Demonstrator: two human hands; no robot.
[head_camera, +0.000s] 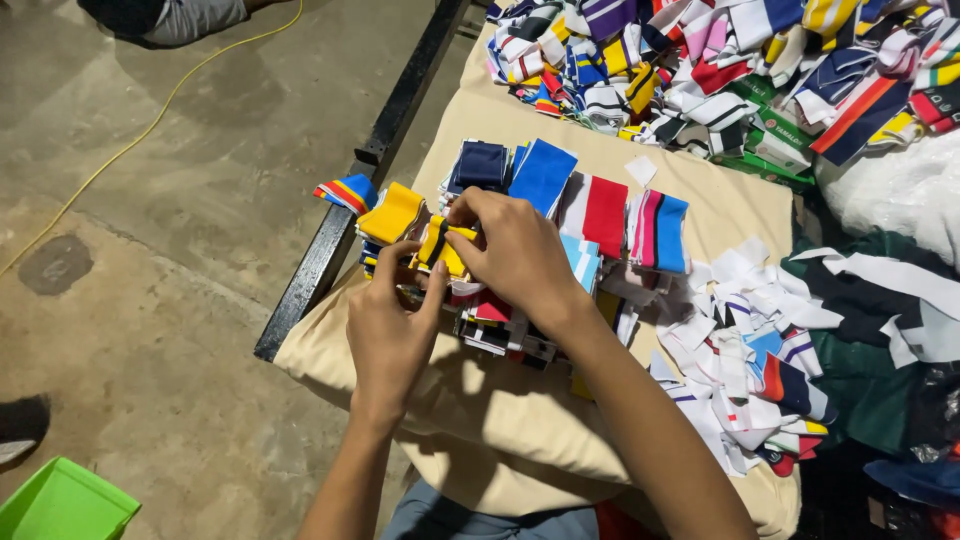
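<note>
Both hands met over a row of small folded fabric pieces laid on a beige cloth (520, 420) that covered the tabletop. The right hand (515, 250) came in from the lower right and curled down, its fingertips pinching the upper edge of a yellow piece with a dark stripe (443, 247). The left hand (388, 330) rose from below, just beside the right, with thumb and forefinger closed on the lower end of that same yellow piece, so the piece lay between the two hands and was gripped by both. It sat at the near-left part of the row, touching the pieces around it.

Directly left of the held piece lay a plain yellow fabric piece (391, 212), and beyond that a red, yellow and blue striped piece (346, 191) hung over the black metal rail (330, 240) at the tabletop's edge. Behind the hands stood a navy piece (481, 165) and a bright blue piece (543, 175); to the right were a red and white piece (597, 212) and a pink and blue piece (662, 232). Under the right wrist a stack of mixed-colour pieces (500, 325) was partly hidden.

Well apart, at the top right, a large heap of striped fabric pieces (720, 60) spread across the cloth, and a looser pile of mostly white strips (745, 350) lay to the right of the forearm. On the concrete floor (180, 200) ran a yellow cable (150, 125), and a green plastic bin (62, 505) showed at the lower left corner.
</note>
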